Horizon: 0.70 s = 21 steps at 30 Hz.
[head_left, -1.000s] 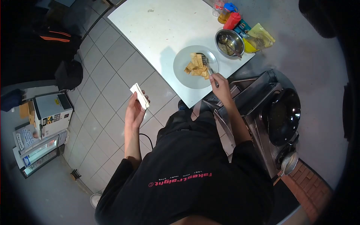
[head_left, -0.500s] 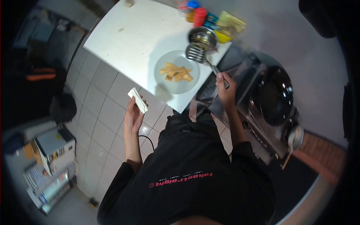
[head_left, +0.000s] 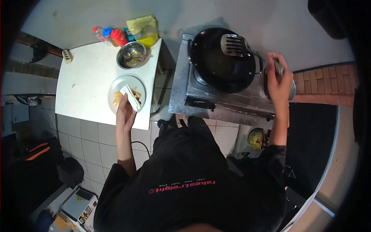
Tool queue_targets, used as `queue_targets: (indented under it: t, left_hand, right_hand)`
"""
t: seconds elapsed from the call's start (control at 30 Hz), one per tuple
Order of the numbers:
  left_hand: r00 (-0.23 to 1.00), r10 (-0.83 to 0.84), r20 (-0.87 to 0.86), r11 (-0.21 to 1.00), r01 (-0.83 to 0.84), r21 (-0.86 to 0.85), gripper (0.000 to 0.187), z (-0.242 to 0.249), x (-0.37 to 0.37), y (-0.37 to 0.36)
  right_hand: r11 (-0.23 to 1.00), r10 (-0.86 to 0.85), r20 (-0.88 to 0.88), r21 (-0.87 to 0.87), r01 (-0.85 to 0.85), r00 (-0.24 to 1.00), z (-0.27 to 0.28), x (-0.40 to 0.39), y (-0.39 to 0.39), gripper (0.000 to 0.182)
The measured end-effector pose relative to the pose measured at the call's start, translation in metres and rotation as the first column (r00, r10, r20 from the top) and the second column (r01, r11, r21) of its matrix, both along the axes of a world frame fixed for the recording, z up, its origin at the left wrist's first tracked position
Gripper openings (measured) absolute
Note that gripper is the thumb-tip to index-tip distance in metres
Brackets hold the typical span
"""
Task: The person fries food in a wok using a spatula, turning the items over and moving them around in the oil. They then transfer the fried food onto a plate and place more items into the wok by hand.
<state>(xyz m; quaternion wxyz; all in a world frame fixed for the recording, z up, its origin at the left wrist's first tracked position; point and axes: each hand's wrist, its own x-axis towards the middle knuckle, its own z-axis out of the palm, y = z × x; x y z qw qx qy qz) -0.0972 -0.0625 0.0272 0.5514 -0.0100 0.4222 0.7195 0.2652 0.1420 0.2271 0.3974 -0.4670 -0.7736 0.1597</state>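
Holding spatula over pan, right hand hiding handle

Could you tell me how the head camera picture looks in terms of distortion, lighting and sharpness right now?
Head view: strong fisheye bend, with a black vignette round the edges; the white table is brightly lit, the floor at lower left dim; the left hand with its white block and the right hand on the slotted spatula are fairly sharp.

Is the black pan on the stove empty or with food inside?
Seemingly empty: the black pan shows only dark bottom; the slotted spatula is over it.
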Motion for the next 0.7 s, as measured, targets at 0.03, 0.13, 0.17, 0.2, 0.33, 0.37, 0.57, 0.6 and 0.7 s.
queue_targets:
  t: [0.03, 0.13, 0.17, 0.2, 0.33, 0.37, 0.57, 0.6, 0.7]
  left_hand:
    - [1.000, -0.020, 0.003, 1.000, 0.020, -0.014, 0.030, -0.004, 0.008, 0.008]
    - [0.999, -0.019, -0.026, 1.000, 0.019, -0.025, 0.030, 0.002, 0.051, 0.017]
    - [0.999, -0.027, -0.032, 1.000, 0.026, -0.011, 0.030, -0.002, 0.061, 0.016]
    - [0.999, -0.032, -0.038, 0.999, 0.032, 0.002, 0.029, -0.009, 0.070, 0.015]
    - [1.000, 0.005, 0.019, 1.000, -0.004, -0.027, 0.029, -0.031, 0.102, 0.009]
    - [0.999, 0.044, 0.032, 0.998, -0.042, -0.054, 0.028, -0.033, 0.112, 0.006]
    - [0.984, 0.165, 0.063, 0.985, -0.162, -0.055, 0.027, -0.034, 0.157, -0.003]
    - [0.985, 0.166, 0.054, 0.985, -0.163, -0.060, 0.027, -0.033, 0.162, -0.003]
    - [0.983, 0.178, 0.047, 0.982, -0.174, -0.073, 0.028, -0.032, 0.173, 0.000]
  right_hand:
    - [0.999, -0.046, 0.150, -0.004, 0.047, 0.988, 0.004, 0.006, 0.021, 0.010]
    - [0.986, 0.116, 0.225, 0.090, -0.139, 0.967, -0.010, 0.045, 0.070, 0.013]
    - [0.985, 0.133, 0.265, 0.070, -0.156, 0.955, -0.011, 0.049, 0.079, 0.014]
    - [0.983, 0.143, 0.260, 0.071, -0.167, 0.955, -0.014, 0.053, 0.090, 0.014]
    - [0.948, 0.318, 0.186, -0.095, -0.305, 0.930, -0.039, 0.069, 0.149, 0.019]
    - [0.918, 0.360, 0.127, -0.226, -0.327, 0.924, -0.046, 0.078, 0.162, 0.022]
    - [0.725, 0.460, -0.214, -0.469, -0.504, 0.862, -0.097, 0.098, 0.202, 0.027]
    - [0.721, 0.468, -0.216, -0.468, -0.511, 0.857, -0.102, 0.097, 0.205, 0.027]
    - [0.648, 0.589, -0.210, -0.455, -0.611, 0.781, -0.107, 0.090, 0.217, 0.029]
